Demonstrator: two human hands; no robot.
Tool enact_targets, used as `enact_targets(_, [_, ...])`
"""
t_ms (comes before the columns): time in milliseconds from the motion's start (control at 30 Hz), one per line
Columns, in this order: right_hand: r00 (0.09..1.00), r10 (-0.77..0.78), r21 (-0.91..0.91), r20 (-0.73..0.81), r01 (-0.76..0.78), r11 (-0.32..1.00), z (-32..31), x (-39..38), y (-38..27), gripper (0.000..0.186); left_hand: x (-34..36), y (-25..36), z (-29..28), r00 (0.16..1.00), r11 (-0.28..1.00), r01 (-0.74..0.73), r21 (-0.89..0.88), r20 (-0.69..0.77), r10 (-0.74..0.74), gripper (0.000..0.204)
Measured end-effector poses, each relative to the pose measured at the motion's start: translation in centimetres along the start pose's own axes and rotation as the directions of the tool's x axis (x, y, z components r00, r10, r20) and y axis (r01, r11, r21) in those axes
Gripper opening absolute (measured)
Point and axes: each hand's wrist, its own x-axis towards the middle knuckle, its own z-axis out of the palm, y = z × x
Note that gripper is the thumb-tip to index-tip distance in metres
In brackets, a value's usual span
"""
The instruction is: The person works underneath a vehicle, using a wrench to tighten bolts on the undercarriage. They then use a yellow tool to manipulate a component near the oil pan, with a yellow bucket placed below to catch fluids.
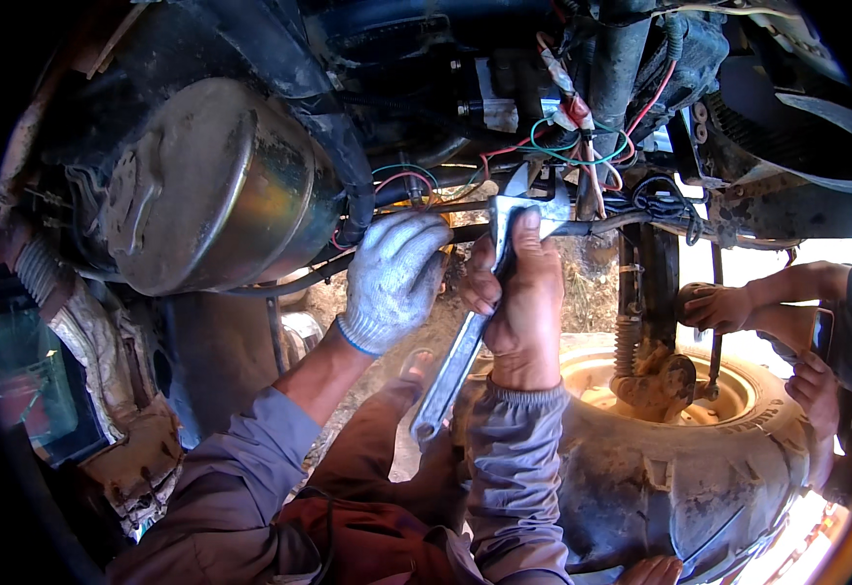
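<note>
My right hand (pixel 525 302), bare, is wrapped round the handle of a large adjustable wrench (pixel 455 366). The wrench's head points up, with its jaws at a thin metal rod (pixel 470 206) under the machine; I cannot tell whether they grip it. My left hand (pixel 395 278) wears a whitish knit glove with a dirty back. Its fingers curl closed just left of the wrench, beside the same rod and a black hose (pixel 470 233). What lies inside those fingers is hidden.
A dented metal cylinder (pixel 221 190) hangs at the left. Loose coloured wires (pixel 582 146) dangle above the wrench. A big muddy tyre (pixel 679 487) stands at lower right. Another person's hand (pixel 718 307) touches a dark post by the wheel; a second hand (pixel 816 390) is near it.
</note>
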Motion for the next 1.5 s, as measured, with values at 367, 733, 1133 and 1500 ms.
enact_targets(367, [0.702, -0.678, -0.903, 0.219, 0.409, 0.132, -0.4, 1.7, -0.6, 0.017, 0.0, 0.1, 0.1, 0.999, 1.0, 0.012, -0.002, -0.03, -0.012, 0.033])
enact_targets(733, [1.0, 0.02, -0.182, -0.003, -0.02, 0.983, -0.1, 1.4, -1.6, 0.028, 0.0, 0.0, 0.3, 0.999, 1.0, 0.002, 0.006, -0.036, -0.001, 0.029])
enact_targets(1133, [1.0, -0.012, 0.04, 0.008, 0.012, 0.999, 0.3, 0.0, 0.9, 0.029, 0.0, 0.0, -0.1, 1.0, 0.999, 0.004, 0.033, 0.022, -0.004, 0.034])
enact_targets(1500, [0.686, -0.699, -0.907, 0.2, 0.399, 0.133, -0.8, 2.0, -0.1, 0.02, -0.1, 0.1, 0.4, 1.0, 1.0, 0.013, 0.005, -0.028, -0.013, 0.033])
